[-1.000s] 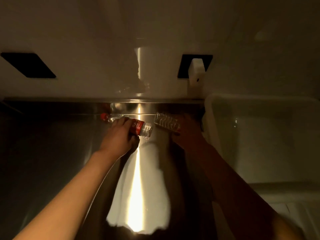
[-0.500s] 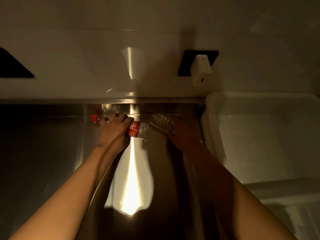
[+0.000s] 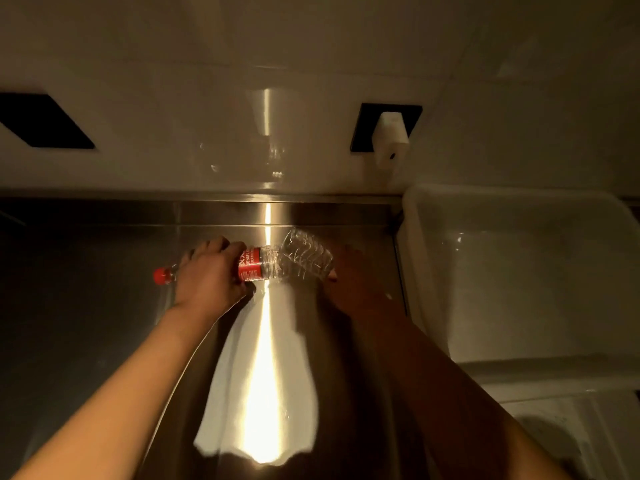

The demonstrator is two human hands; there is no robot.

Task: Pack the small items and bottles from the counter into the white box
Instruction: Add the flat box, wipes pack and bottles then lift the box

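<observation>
A dim steel counter point(image 3: 104, 306). The left hand point(image 3: 207, 275) grips a red-capped bottle point(image 3: 254, 268) lying sideways; the shadowed right hand point(image 3: 356, 282) holds a clear ribbed bottle point(image 3: 304, 256) — grip detail unclear. The white box point(image 3: 415, 254) sits just right. The bottles touch — lifting both could knock one loose.

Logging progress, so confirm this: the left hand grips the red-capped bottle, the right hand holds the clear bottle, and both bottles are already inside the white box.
Not quite. In the head view, the red-capped bottle and clear bottle are over the steel counter, left of the white box. The left hand and right hand do hold them.
</observation>
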